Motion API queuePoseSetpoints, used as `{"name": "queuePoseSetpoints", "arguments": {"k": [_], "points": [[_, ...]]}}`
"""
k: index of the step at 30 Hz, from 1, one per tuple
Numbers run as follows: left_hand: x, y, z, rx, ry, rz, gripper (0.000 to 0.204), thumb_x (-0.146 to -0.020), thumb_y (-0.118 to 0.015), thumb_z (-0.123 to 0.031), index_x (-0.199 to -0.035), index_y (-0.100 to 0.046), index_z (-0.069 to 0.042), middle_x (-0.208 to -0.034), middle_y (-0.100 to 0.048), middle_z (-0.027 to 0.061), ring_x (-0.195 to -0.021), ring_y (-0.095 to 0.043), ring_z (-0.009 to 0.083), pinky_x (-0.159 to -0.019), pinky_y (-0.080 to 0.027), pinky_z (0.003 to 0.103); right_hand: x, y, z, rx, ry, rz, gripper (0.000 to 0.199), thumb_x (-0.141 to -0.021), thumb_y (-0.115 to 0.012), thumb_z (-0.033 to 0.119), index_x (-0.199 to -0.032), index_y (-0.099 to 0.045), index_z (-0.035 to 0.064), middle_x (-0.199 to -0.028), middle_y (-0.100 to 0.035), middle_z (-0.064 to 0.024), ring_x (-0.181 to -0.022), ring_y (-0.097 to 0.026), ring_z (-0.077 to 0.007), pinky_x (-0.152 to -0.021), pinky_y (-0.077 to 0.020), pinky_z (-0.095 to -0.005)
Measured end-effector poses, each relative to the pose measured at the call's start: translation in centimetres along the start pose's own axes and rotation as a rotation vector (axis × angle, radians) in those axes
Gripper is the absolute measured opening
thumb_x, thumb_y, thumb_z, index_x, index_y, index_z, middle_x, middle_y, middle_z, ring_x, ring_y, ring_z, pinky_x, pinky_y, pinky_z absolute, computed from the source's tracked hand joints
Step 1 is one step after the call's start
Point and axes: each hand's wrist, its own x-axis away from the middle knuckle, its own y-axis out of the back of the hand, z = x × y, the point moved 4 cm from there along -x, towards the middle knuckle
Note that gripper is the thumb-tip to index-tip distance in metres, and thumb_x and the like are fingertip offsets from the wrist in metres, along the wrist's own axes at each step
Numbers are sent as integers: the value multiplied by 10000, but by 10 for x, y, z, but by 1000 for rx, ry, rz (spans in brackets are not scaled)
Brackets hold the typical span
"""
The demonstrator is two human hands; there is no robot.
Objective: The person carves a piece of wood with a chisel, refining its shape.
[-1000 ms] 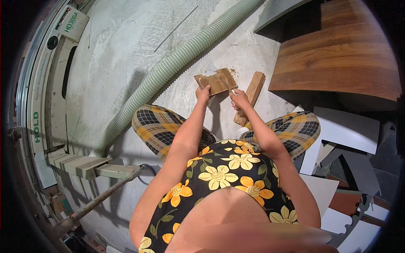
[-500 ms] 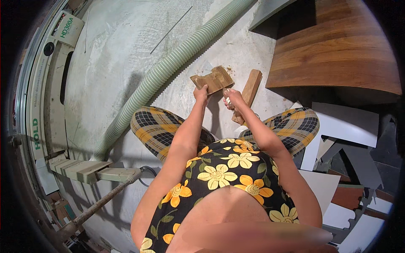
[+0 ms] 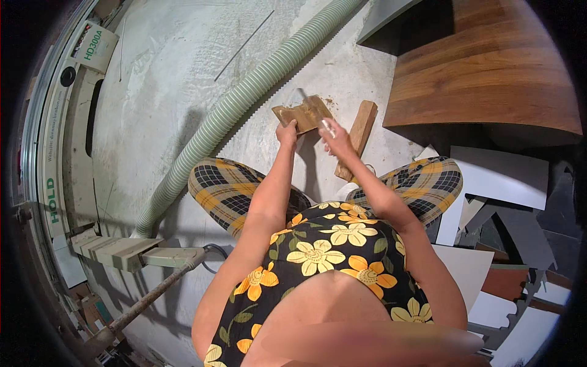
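My left hand point(image 3: 286, 133) grips the near edge of a flat brown wooden block point(image 3: 299, 114), its thumb on top. A curved notch is cut into the block's far edge. Closed in my right hand point(image 3: 337, 140) is a bladed hand tool point(image 3: 302, 95) with a narrow grey metal blade and a pale handle. The blade points away to the left and crosses over the block; whether it touches the wood I cannot tell. Small wood chips point(image 3: 329, 100) lie by the block's far right corner. A longer wooden bar point(image 3: 363, 127) rests on the floor right of my right hand.
A ribbed pale green hose point(image 3: 226, 110) runs diagonally across the floor point(image 3: 165, 73) beyond my left knee. At the right stands a large wood-grain panel point(image 3: 477, 73), with several white and grey board offcuts point(image 3: 501, 177) below it. A machine frame point(image 3: 73, 147) lines the left side.
My right hand has lifted slightly and turned the tool, so its blade now shows above the block. The block has shifted a little left in my left hand.
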Motion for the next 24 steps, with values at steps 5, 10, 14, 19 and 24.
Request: {"name": "queuePoseSetpoints", "arguments": {"k": [5, 10, 14, 19, 24], "points": [[-26, 23, -13, -204, -166, -84, 326, -762, -711, -225, -1015, -683, -22, -977, -704, 149, -889, -682, 268, -820, -509, 378, 5, -15, -37, 102, -193, 111, 476, -943, -488, 401, -1330, -456, 124, -700, -557, -47, -506, -515, -113, -420, -434, -290], [-3, 11, -30, -303, -182, -106, 324, -754, -706, -222, -1006, -684, -20, -960, -707, 154, -887, -684, 280, -824, -509, 381, -1, -9, -47, 125, -162, -32, 461, -948, -466, 411, -1287, -471, 99, -668, -536, -51, -487, -508, -129, -417, -436, -301], [4, 13, -39, -307, -175, -125, 322, -746, -710, -218, -998, -686, -18, -954, -707, 163, -881, -684, 291, -817, -512, 382, -10, -8, -50, 176, -163, -11, 471, -951, -462, 422, -1306, -464, 113, -653, -532, -42, -479, -509, -127, -423, -440, -293], [19, 7, -44, -408, -246, -115, 315, -746, -710, -211, -996, -688, -21, -955, -706, 169, -875, -684, 301, -812, -515, 382, -8, -10, -54, 203, -189, -23, 510, -938, -443, 431, -1319, -473, 92, -732, -604, -82, -519, -587, -173, -464, -483, -309], [21, 11, -44, -399, -259, -129, 329, -760, -693, -183, -1024, -675, 12, -944, -705, 153, -852, -686, 250, -783, -526, 364, -15, -12, -59, 1, -357, 6, 427, -955, -430, 428, -1224, -505, 105, -650, -541, -52, -470, -524, -138, -399, -428, -286]]}}
